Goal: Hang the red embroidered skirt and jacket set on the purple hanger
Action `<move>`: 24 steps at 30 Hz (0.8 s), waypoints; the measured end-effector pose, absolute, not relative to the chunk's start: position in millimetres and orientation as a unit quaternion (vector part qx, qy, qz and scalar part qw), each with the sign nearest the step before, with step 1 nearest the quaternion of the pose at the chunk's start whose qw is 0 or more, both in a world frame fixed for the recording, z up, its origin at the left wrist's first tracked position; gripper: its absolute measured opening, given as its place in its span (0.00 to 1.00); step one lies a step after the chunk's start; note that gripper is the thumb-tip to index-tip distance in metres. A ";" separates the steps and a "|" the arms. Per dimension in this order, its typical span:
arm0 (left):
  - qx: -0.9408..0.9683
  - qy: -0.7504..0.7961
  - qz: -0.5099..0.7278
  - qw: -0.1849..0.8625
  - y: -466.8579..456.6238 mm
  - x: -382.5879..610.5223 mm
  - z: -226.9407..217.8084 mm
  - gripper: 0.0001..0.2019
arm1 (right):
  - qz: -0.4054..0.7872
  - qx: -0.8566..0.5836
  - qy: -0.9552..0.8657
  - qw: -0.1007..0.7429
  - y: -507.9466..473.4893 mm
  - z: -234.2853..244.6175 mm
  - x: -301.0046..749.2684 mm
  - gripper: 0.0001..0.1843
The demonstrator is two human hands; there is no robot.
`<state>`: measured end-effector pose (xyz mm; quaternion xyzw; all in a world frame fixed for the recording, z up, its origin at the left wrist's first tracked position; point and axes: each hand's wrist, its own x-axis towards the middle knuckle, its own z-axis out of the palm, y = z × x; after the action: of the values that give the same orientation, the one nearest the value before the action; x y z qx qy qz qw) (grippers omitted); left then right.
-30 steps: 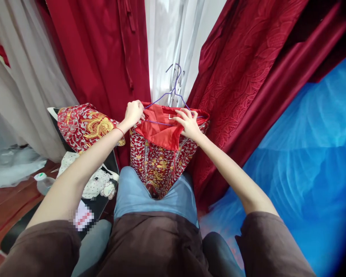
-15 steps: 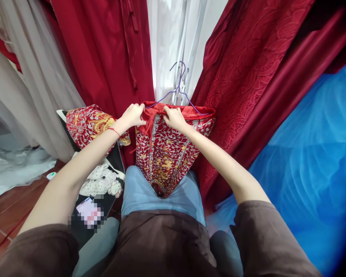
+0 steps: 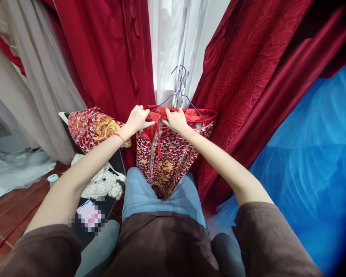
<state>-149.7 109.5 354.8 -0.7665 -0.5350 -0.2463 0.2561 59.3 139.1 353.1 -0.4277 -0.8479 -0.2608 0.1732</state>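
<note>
A red embroidered skirt (image 3: pixel 173 154) with gold and silver patterns hangs on a thin purple wire hanger (image 3: pixel 180 90) in front of me, its hem resting on my lap. My left hand (image 3: pixel 137 118) pinches the red waistband at its left. My right hand (image 3: pixel 175 119) grips the waistband just beside it, fingers curled over the edge. A thin red tie dangles down between the two hands. The hanger's hook points up, free of any rail.
Dark red garments (image 3: pixel 248 77) hang left and right, white cloth (image 3: pixel 173 42) behind and a blue plastic cover (image 3: pixel 314 161) at the right. A second embroidered piece (image 3: pixel 92 127) lies on a chair at the left, above a patterned bag (image 3: pixel 102 184). Wooden floor (image 3: pixel 5 215) shows at lower left.
The folded-out red lining has been turned back in. My right hand moved left along the waistband, and both hands now sit close together at the tie.
</note>
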 end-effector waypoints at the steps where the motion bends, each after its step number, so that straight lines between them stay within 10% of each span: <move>1: -0.771 -0.530 -0.242 0.257 109.7 -148.9 354.5 0.19 | -0.264 -0.425 -0.848 0.173 138.7 354.1 60.0 0.30; 13: -0.839 -0.443 -0.220 0.229 106.1 -132.2 368.1 0.12 | -0.291 -0.348 -0.887 0.084 138.1 363.1 55.2 0.23; 24: -0.792 -0.408 -0.407 -0.204 111.4 -135.3 407.1 0.06 | -0.265 -0.389 -0.874 0.122 137.2 362.0 61.2 0.23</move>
<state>-135.3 111.4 407.1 -0.7915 -0.4082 -0.4067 -0.2037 61.2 137.2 362.0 -0.3889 -0.8737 -0.2653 0.1225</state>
